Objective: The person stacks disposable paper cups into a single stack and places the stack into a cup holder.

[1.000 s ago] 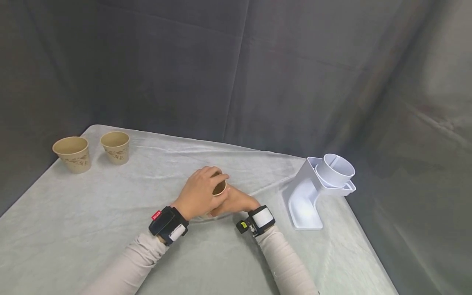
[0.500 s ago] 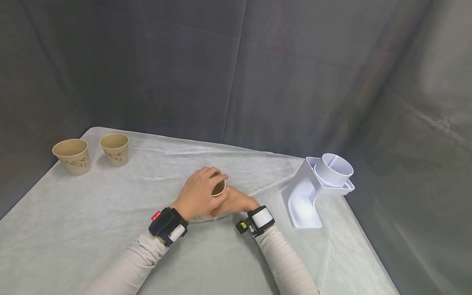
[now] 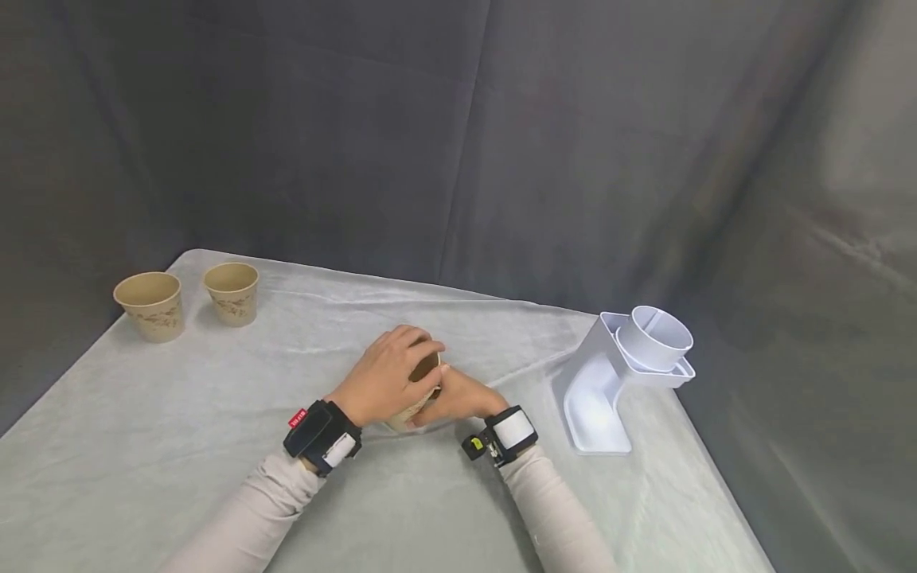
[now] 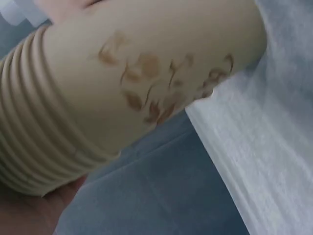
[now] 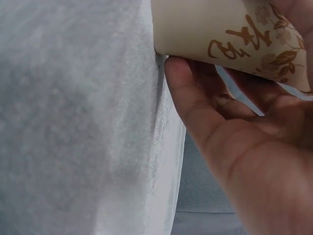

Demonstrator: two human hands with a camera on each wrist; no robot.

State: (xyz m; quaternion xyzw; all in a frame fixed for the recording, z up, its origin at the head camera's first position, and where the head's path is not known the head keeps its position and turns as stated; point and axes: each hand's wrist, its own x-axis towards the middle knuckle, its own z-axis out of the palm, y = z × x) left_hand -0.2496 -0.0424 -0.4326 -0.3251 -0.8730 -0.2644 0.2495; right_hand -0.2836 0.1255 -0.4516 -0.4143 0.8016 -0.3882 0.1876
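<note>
A stack of nested beige paper cups [image 3: 403, 415] stands between my two hands at the middle of the table. Several rims show close together in the left wrist view, above a cup wall [image 4: 146, 63] with a brown leaf print. My left hand [image 3: 387, 376] grips the stack from above, fingers and thumb curled around its rim end. Lower down on the far right side, my right hand [image 3: 462, 395] curls around the cups. The right wrist view has its fingers [image 5: 183, 81] against the printed cup [image 5: 205, 34], near the base and close over the cloth.
Two printed paper cups stand upright at the back left, a left one [image 3: 150, 309] and another [image 3: 232, 294] beside it. At right stands a white plastic stand [image 3: 595, 410] with a round tube [image 3: 655, 338] on top. Grey cloth covers the table [image 3: 458, 509]; dark curtains [image 3: 358, 135] hang behind.
More of the printed cup wall shows between my hands, and a dark gap has appeared below the upper rim. My right hand has shifted slightly. The whole view has tilted a little.
</note>
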